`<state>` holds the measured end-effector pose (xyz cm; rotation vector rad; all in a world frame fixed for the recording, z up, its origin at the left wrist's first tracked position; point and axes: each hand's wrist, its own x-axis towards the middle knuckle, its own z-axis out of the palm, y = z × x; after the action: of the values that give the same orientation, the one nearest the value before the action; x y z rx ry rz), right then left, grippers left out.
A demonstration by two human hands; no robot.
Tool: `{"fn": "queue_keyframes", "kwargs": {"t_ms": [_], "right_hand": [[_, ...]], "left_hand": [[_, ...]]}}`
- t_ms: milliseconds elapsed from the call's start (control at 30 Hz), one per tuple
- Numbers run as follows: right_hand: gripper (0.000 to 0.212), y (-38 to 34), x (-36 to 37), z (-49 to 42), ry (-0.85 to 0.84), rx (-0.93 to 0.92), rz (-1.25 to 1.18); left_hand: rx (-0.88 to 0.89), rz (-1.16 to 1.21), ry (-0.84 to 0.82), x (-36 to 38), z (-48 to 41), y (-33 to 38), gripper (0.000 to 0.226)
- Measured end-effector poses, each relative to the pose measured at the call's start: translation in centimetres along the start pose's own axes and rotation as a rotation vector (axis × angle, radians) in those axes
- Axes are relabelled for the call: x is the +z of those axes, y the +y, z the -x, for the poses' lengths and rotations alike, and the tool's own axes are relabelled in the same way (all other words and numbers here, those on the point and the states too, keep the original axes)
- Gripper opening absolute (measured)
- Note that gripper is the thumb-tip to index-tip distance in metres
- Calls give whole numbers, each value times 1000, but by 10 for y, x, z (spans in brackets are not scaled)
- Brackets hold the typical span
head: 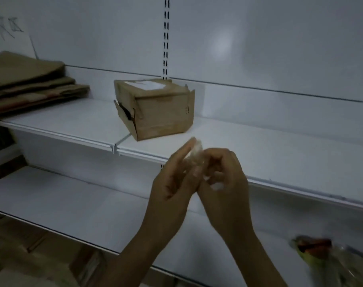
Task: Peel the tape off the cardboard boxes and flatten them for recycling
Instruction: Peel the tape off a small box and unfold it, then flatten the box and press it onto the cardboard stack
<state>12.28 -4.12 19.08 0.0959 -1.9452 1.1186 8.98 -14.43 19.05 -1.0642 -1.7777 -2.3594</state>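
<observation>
A small brown cardboard box (155, 108) stands on the upper white shelf (72, 123), still boxed up, with a white label on top and a torn flap at its left side. In front of the shelf edge, both my hands meet around a crumpled wad of clear tape (195, 156). My left hand (174, 183) pinches the wad with its fingertips. My right hand (222, 179) curls its fingers round the wad's lower part. Neither hand touches the box.
Several flattened brown cardboard sheets (29, 83) are stacked at the left end of the upper shelf. A lower white shelf (93, 204) runs beneath my arms. A blurred bag with red and green contents (321, 251) lies at the lower right. Cardboard lies on the floor at lower left.
</observation>
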Motion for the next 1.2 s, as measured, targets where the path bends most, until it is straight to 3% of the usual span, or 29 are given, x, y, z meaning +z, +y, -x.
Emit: {"fn": "queue_keyframes", "kwargs": {"t_ms": [100, 233, 367, 400, 467, 567, 633, 767, 867, 1000, 1133, 1200], "right_hand": [[36, 9, -12, 35, -16, -16, 255], [35, 10, -43, 65, -108, 214, 118], [35, 4, -68, 97, 100, 449, -157], [27, 4, -72, 107, 157, 405, -49], [25, 7, -75, 128, 148, 215, 414], [38, 26, -74, 160, -66, 15, 855], [36, 38, -79, 173, -99, 61, 979], [40, 53, -107, 182, 16, 207, 1027], [38, 72, -140, 184, 161, 247, 942], [23, 101, -212, 189, 380, 274, 757], [29, 157, -312, 212, 641, 683, 435], [34, 189, -368, 230, 635, 859, 435]], "left_hand": [[-81, -14, -22, 3, 10, -12, 22], [-310, 72, -104, 17, 27, -29, 19], [-694, 401, -57, 36, 35, -50, 22], [-780, 471, -34, 38, 36, -57, 22], [-886, 517, -67, 47, 42, -69, 23], [-983, 485, -159, 72, 57, -76, 20], [-1005, 443, -190, 91, 68, -77, 18], [-897, 312, -211, 130, 86, -79, 24], [-789, 178, -362, 166, 98, -85, 32], [-773, 10, -582, 225, 98, -102, 33], [-714, -119, -701, 280, 102, -133, 21], [-666, -224, -734, 307, 110, -151, 14]]}}
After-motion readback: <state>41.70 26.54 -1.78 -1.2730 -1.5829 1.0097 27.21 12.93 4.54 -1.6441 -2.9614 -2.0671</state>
